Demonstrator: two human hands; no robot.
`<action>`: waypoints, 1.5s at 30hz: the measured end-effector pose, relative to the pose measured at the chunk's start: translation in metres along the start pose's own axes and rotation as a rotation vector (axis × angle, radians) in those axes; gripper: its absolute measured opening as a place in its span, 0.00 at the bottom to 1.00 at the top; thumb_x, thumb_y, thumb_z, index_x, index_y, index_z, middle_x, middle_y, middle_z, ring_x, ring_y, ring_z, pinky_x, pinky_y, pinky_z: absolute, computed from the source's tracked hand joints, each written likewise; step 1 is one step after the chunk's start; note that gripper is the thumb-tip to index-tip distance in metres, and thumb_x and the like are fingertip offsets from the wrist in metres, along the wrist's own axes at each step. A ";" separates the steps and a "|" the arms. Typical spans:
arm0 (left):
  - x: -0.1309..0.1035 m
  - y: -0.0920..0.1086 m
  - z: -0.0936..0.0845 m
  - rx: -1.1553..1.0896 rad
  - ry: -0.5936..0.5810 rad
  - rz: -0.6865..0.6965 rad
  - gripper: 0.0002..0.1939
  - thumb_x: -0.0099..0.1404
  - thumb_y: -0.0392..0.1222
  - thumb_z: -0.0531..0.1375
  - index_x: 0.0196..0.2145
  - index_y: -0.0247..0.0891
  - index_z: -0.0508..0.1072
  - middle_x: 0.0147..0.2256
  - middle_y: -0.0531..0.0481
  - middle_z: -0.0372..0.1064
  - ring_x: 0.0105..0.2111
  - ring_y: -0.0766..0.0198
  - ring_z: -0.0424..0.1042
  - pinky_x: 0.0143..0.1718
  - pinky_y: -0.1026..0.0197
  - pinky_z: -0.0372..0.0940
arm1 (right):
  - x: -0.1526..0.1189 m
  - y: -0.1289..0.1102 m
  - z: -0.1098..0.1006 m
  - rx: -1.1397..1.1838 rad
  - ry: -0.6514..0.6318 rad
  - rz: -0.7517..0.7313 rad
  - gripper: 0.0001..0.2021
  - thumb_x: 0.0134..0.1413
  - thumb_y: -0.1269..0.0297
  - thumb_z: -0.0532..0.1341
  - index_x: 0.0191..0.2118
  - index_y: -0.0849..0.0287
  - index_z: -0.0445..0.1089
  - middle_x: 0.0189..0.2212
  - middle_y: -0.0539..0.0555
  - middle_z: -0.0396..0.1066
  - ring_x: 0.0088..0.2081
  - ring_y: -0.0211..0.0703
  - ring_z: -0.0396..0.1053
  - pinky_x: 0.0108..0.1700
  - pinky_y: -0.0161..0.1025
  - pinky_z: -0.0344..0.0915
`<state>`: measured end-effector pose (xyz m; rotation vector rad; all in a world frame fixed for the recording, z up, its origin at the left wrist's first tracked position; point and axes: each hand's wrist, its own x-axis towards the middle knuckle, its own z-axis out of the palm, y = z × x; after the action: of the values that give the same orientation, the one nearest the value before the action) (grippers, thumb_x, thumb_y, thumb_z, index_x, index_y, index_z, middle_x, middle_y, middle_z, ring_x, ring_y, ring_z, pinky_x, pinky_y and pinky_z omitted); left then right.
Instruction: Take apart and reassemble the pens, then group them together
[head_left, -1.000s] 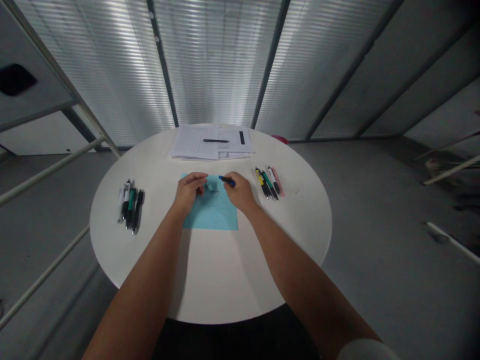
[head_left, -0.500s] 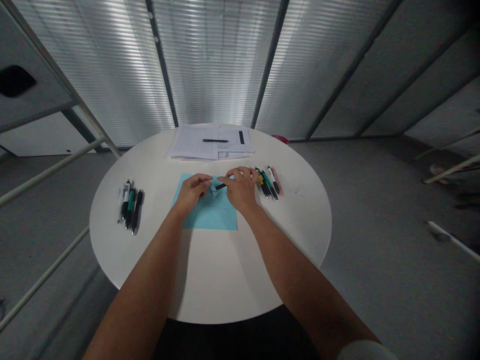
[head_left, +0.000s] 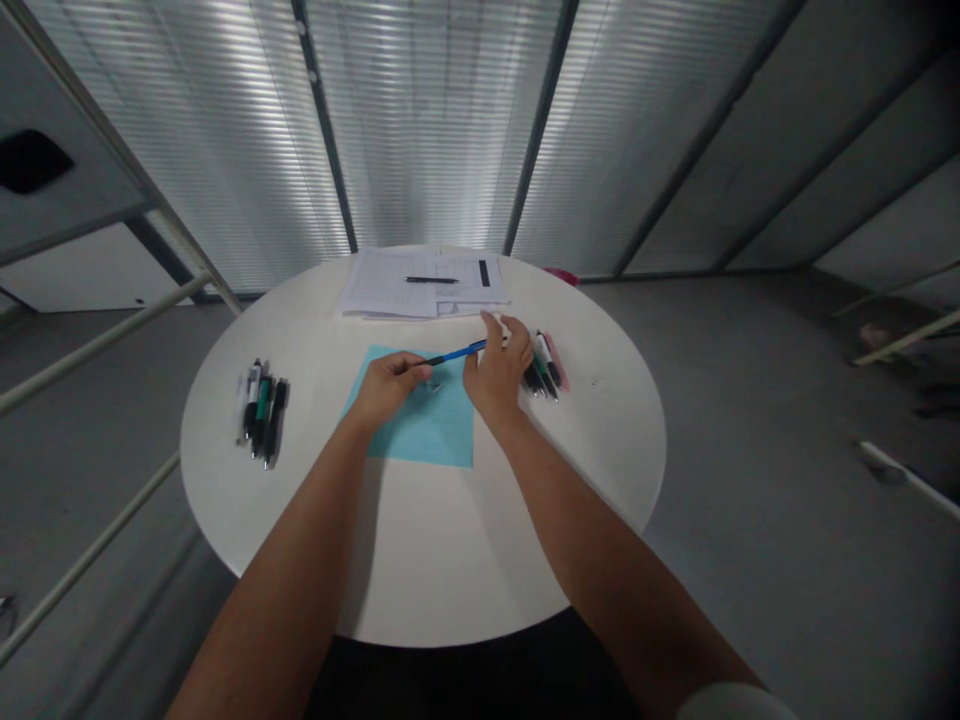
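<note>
Pen [head_left: 454,353], blue barrel with a dark tip, is being held level just above the blue sheet [head_left: 420,425], spanning between both hands. Left hand [head_left: 386,385] is pinching the dark tip end with fingers closed round it; right hand [head_left: 496,370] is meeting the other end with thumb and forefinger while its remaining fingers are fanning open, so that grip looks loose, and whether it is truly clamping is hard to tell. Judging by look, the pen is light, rigid, thin plastic with a smooth, somewhat slippery barrel; a pinch near each end or at mid-barrel should be holding it fine, and it is likely coming apart if twisted or pulled. A small greyish bit [head_left: 433,385] is lying on the sheet under the pen, too small to identify. Just beside the right hand a row of pens [head_left: 547,368] is lying on the table, partly hidden by the fingers; another cluster of pens [head_left: 260,412] is sitting well apart to the left. Papers [head_left: 420,285] with a black pen [head_left: 431,280] on top are resting at the far edge. Round white table [head_left: 420,560] is smooth and flat; grey floor and ribbed translucent wall panels are surrounding it.
</note>
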<state>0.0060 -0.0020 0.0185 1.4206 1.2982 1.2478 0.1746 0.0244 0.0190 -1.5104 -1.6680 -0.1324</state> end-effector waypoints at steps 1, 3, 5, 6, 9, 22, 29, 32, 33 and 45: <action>0.000 -0.001 0.000 -0.013 0.007 -0.001 0.14 0.52 0.50 0.65 0.27 0.35 0.76 0.20 0.52 0.63 0.20 0.69 0.57 0.23 0.63 0.53 | 0.001 0.002 0.003 0.066 -0.015 0.016 0.26 0.54 0.74 0.55 0.60 0.61 0.59 0.56 0.66 0.55 0.57 0.52 0.55 0.57 0.51 0.54; 0.001 -0.004 0.000 -0.029 0.018 -0.001 0.13 0.52 0.49 0.66 0.28 0.35 0.77 0.20 0.52 0.63 0.20 0.69 0.57 0.23 0.63 0.52 | 0.003 0.007 0.007 0.230 -0.073 0.040 0.25 0.54 0.77 0.50 0.59 0.63 0.57 0.50 0.65 0.61 0.52 0.47 0.61 0.53 0.45 0.60; 0.001 -0.006 0.001 -0.027 0.020 0.000 0.14 0.51 0.49 0.67 0.29 0.35 0.78 0.20 0.52 0.64 0.20 0.69 0.58 0.22 0.63 0.52 | 0.003 0.010 0.010 0.390 -0.124 0.040 0.25 0.53 0.78 0.48 0.57 0.61 0.57 0.45 0.60 0.65 0.46 0.43 0.65 0.50 0.42 0.62; 0.001 -0.007 0.002 -0.020 0.020 -0.004 0.14 0.51 0.49 0.67 0.30 0.35 0.78 0.20 0.52 0.65 0.20 0.69 0.57 0.22 0.63 0.51 | 0.002 0.010 0.010 0.463 -0.149 0.039 0.25 0.52 0.77 0.48 0.57 0.59 0.56 0.43 0.58 0.66 0.44 0.42 0.66 0.48 0.42 0.63; 0.001 -0.007 0.003 0.004 0.004 -0.021 0.15 0.50 0.50 0.68 0.30 0.35 0.78 0.20 0.52 0.66 0.19 0.70 0.56 0.21 0.63 0.49 | -0.001 0.007 0.008 0.663 -0.216 0.054 0.25 0.54 0.73 0.51 0.58 0.54 0.54 0.41 0.54 0.67 0.37 0.39 0.67 0.41 0.38 0.66; 0.002 -0.005 0.001 -0.008 0.031 -0.001 0.16 0.55 0.46 0.65 0.38 0.36 0.80 0.26 0.48 0.72 0.22 0.67 0.62 0.26 0.61 0.56 | 0.010 0.012 0.020 1.166 -0.179 0.496 0.22 0.56 0.55 0.57 0.56 0.49 0.56 0.28 0.43 0.63 0.20 0.31 0.65 0.21 0.30 0.63; 0.005 -0.014 -0.002 0.106 0.149 0.077 0.09 0.54 0.41 0.63 0.33 0.38 0.80 0.27 0.47 0.72 0.25 0.63 0.65 0.30 0.59 0.60 | 0.016 0.022 0.025 1.123 -0.028 0.716 0.13 0.59 0.58 0.50 0.50 0.50 0.58 0.27 0.44 0.60 0.22 0.32 0.66 0.23 0.30 0.64; 0.005 -0.016 -0.004 0.192 0.179 0.134 0.09 0.55 0.41 0.62 0.33 0.39 0.80 0.32 0.45 0.74 0.32 0.57 0.68 0.38 0.55 0.62 | 0.014 0.021 0.026 0.976 -0.090 0.614 0.13 0.57 0.61 0.49 0.45 0.53 0.64 0.24 0.43 0.58 0.20 0.33 0.62 0.23 0.31 0.61; 0.004 -0.015 -0.005 0.213 0.184 0.153 0.09 0.54 0.41 0.62 0.33 0.40 0.81 0.33 0.45 0.74 0.35 0.55 0.68 0.40 0.54 0.62 | 0.013 0.020 0.025 0.913 -0.127 0.552 0.12 0.56 0.62 0.49 0.43 0.54 0.66 0.23 0.44 0.58 0.20 0.33 0.60 0.24 0.31 0.60; -0.001 -0.020 -0.003 0.728 0.060 0.217 0.09 0.56 0.40 0.61 0.34 0.46 0.81 0.38 0.41 0.75 0.45 0.42 0.62 0.49 0.41 0.47 | -0.001 0.001 0.004 0.156 -0.449 0.165 0.14 0.52 0.64 0.55 0.41 0.47 0.75 0.30 0.49 0.74 0.35 0.45 0.69 0.39 0.40 0.62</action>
<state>-0.0005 -0.0006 -0.0011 2.0831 1.7808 0.9881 0.1737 0.0268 0.0155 -1.6293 -1.8347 0.4459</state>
